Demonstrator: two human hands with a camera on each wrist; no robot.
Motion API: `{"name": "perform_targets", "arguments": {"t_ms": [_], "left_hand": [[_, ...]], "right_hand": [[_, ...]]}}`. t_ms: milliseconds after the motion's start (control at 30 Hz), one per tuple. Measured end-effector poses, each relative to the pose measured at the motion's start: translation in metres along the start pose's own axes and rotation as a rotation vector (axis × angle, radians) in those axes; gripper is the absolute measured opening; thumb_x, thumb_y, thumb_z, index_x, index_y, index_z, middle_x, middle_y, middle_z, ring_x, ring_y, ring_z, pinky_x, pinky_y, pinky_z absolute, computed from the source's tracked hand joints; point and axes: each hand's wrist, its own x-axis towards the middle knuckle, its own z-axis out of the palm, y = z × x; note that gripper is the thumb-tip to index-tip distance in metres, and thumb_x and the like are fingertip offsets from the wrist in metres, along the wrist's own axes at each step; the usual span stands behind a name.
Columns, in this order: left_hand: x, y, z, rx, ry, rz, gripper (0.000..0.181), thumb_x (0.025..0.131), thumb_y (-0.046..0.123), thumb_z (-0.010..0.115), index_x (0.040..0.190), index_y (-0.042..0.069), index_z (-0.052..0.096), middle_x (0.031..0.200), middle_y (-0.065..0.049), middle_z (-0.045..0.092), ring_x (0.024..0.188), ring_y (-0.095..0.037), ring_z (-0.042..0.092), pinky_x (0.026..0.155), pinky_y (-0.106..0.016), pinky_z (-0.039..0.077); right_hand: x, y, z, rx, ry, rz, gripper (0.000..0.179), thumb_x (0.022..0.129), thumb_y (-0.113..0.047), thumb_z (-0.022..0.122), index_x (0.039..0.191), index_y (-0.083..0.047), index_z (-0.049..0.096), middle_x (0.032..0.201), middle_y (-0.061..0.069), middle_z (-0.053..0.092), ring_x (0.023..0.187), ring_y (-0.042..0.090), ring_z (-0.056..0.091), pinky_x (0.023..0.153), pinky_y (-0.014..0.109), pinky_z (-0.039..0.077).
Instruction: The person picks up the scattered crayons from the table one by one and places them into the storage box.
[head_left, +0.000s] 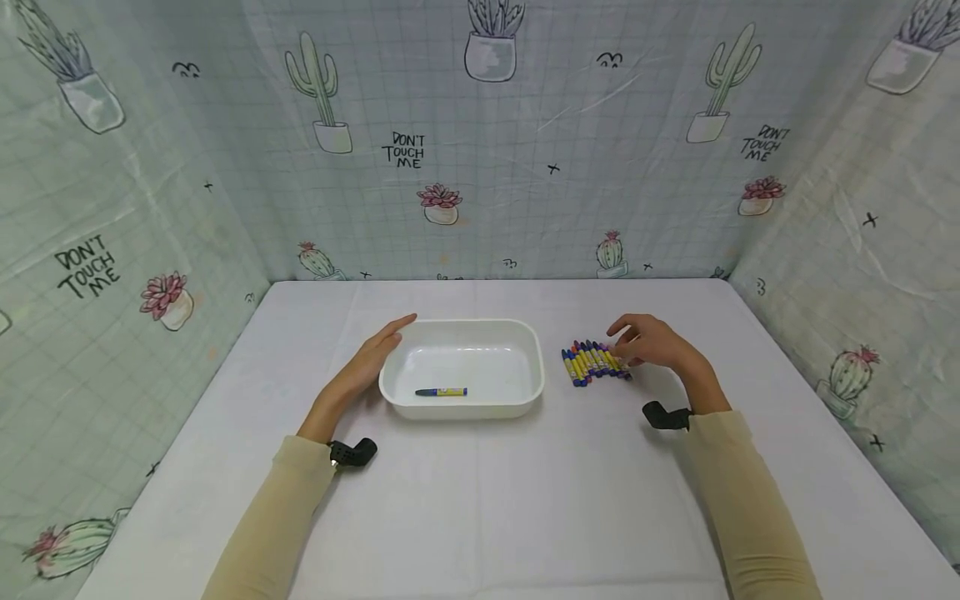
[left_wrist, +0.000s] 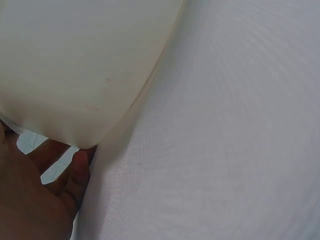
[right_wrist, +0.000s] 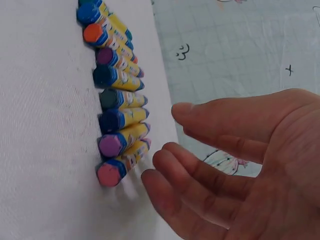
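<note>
Plainly, the relation that counts is between the right hand (head_left: pixel 651 342) and the row of yellow-wrapped, blue-banded crayons (head_left: pixel 592 363) right of centre in the head frame. This hand is the nearer one, poised at the row's right end, its fingers loosely bent and parted, holding nothing. In the right wrist view the crayons lie up and to the left of the fingertips, a gap between; the pink-ended crayon (right_wrist: pixel 110 175), lowest in that frame, is among the closest. Their long axes run roughly across that view, flat ends left and tips right, while in the head view they slant up and down the frame, side by side.

Left of the row, the left hand (head_left: pixel 371 357) touches the left end of a white rectangular tray (head_left: pixel 465 412); whether its fingers grip, I cannot tell. One dark-tipped, yellow-wrapped crayon (head_left: pixel 441 392) lies inside, lower left, pointing left.
</note>
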Motion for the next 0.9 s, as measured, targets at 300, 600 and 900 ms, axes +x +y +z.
{"name": "perform_targets", "arguments": {"t_ms": [300,600,900], "left_hand": [[0.001,0.003,-0.001,-0.011,0.003,-0.009,0.050,0.115,0.033,0.027,0.165,0.028,0.028,0.172,-0.006,0.026,0.160,-0.034,0.020,0.129,-0.063,0.011],[0.001,-0.001,0.001,0.007,0.004,-0.002,0.050,0.114,0.035,0.027,0.164,0.029,0.029,0.171,-0.007,0.029,0.159,-0.034,0.023,0.129,-0.063,0.014],[-0.002,0.001,0.003,0.011,0.016,-0.003,0.050,0.114,0.036,0.028,0.164,0.031,0.031,0.171,-0.006,0.030,0.159,-0.033,0.024,0.129,-0.062,0.015]], "right_hand": [[0.000,0.008,-0.002,0.021,-0.058,0.052,0.047,0.097,-0.011,0.067,0.138,0.008,0.053,0.119,0.028,0.068,0.090,0.025,0.071,0.082,0.043,0.064],[0.001,0.016,0.000,0.034,-0.087,0.057,0.047,0.095,-0.003,0.065,0.139,0.007,0.053,0.102,0.020,0.067,0.081,0.021,0.070,0.077,0.039,0.063],[0.000,0.018,0.000,0.019,-0.082,0.043,0.045,0.095,-0.001,0.061,0.139,0.006,0.054,0.101,0.019,0.064,0.082,0.022,0.067,0.075,0.038,0.063]]}}
